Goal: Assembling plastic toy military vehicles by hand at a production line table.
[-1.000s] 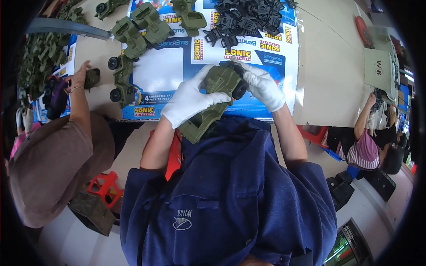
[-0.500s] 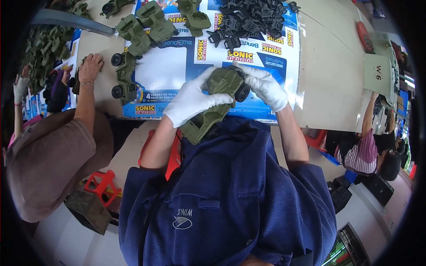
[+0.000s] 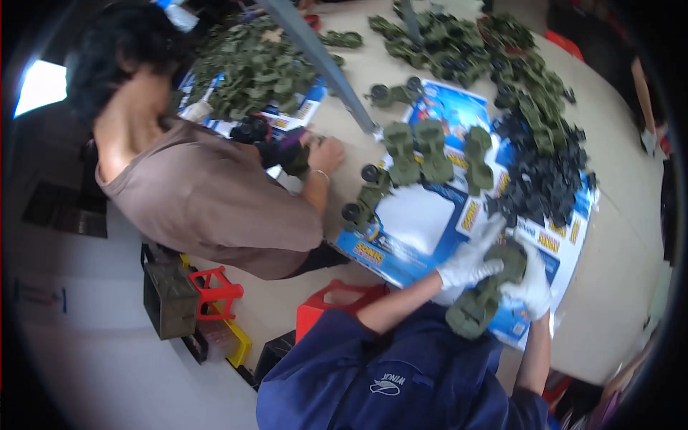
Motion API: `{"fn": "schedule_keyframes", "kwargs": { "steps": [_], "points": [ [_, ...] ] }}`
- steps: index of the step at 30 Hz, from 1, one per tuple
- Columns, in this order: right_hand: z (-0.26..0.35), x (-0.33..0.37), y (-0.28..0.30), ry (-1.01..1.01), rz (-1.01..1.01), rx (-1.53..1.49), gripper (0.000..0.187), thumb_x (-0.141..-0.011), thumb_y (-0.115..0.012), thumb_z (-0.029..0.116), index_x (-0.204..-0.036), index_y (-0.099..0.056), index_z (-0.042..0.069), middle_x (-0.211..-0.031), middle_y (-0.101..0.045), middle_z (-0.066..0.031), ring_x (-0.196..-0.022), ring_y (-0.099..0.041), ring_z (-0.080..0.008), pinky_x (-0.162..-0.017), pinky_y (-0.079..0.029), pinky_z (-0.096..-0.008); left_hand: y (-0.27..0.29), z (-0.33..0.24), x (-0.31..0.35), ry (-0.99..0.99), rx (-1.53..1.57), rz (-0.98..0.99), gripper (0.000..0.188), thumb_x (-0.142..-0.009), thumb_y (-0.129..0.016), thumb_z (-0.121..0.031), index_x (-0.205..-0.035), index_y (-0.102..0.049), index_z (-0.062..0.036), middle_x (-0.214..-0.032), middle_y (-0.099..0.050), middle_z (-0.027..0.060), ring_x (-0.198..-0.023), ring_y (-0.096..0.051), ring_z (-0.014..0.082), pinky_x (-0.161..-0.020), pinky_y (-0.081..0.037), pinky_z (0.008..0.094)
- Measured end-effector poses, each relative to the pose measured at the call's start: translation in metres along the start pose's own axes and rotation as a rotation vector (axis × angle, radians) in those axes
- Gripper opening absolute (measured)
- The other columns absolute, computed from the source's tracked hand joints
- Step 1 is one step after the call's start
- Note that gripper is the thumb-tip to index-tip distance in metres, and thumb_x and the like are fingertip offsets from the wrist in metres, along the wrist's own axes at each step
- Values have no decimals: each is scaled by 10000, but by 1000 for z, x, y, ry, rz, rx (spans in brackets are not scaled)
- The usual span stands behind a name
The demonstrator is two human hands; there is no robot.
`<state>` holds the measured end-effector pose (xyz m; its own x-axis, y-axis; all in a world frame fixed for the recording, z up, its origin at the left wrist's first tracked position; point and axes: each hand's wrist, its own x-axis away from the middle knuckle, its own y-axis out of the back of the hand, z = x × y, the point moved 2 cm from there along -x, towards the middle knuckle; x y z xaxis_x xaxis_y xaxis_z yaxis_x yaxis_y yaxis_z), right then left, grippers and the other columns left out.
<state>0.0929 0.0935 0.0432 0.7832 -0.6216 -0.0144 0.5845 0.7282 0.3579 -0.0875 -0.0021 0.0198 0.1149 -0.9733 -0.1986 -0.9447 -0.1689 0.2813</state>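
An olive-green toy jeep body (image 3: 474,312) is held tilted between my two white-gloved hands, over the table's near edge. My left hand (image 3: 467,266) grips its left side, with the thumb lying across it and the fingers reaching up behind. My right hand (image 3: 529,285) closes on its right side; part of those fingers is hidden and smeared. Just beyond my hands lies a heap of small black plastic parts (image 3: 548,172). Several green jeep bodies (image 3: 437,150) stand beyond and to the left on the printed cardboard sheet (image 3: 416,218).
A co-worker in a brown shirt (image 3: 222,193) works at my left, a hand on a green part. A grey metal post (image 3: 326,68) rises from the table. Large piles of green parts (image 3: 258,68) lie farther off. A red stool (image 3: 333,301) stands beside me.
The view has swung left, bringing more of the co-worker and the far piles into sight. My hands and the jeep body now appear lower right. Both hands stay on it.
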Motion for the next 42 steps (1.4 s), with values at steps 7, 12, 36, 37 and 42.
{"fn": "schedule_keyframes", "kwargs": {
  "steps": [7,12,36,37,42],
  "points": [
    [29,17,-20,57,-101,245,1248,-567,-748,801,-1438,-400,-22,-1363,-500,-256,-1262,-509,-408,-1086,-380,-476,-4,-28,17,253,507,1,627,-996,-539,-449,-1437,-437,-15,-1431,-495,167,-1350,-460,275,-1135,-336,378],
    [63,22,-46,22,-295,88,1113,-687,-662,804,-1394,-433,-24,-1317,-528,-247,-1237,-512,-395,-1059,-389,-477,7,-56,17,151,416,-122,646,-952,-582,-376,-1446,-422,9,-1398,-530,179,-1312,-508,287,-1114,-368,379],
    [50,37,-60,33,-509,-351,693,-862,-625,422,-1369,-472,-26,-1358,-546,-227,-1275,-495,-362,-1105,-344,-437,-1,-60,7,-23,170,-75,392,-861,-653,-95,-1223,-567,27,-1201,-619,196,-1083,-634,322,-958,-484,372],
    [50,38,-62,76,-544,-366,659,-862,-625,418,-1336,-500,-23,-1320,-575,-219,-1230,-530,-347,-1082,-367,-430,-3,-63,8,-49,166,-90,371,-851,-656,-93,-1194,-574,21,-1184,-621,195,-1066,-638,322,-941,-491,375],
    [58,41,-61,165,-600,-201,570,-867,-624,393,-1259,-549,-14,-1221,-622,-201,-1101,-596,-322,-995,-432,-413,-1,-68,17,-149,143,-177,261,-850,-609,-67,-1094,-581,22,-1082,-635,201,-968,-657,320,-855,-517,380]
  ]
}}
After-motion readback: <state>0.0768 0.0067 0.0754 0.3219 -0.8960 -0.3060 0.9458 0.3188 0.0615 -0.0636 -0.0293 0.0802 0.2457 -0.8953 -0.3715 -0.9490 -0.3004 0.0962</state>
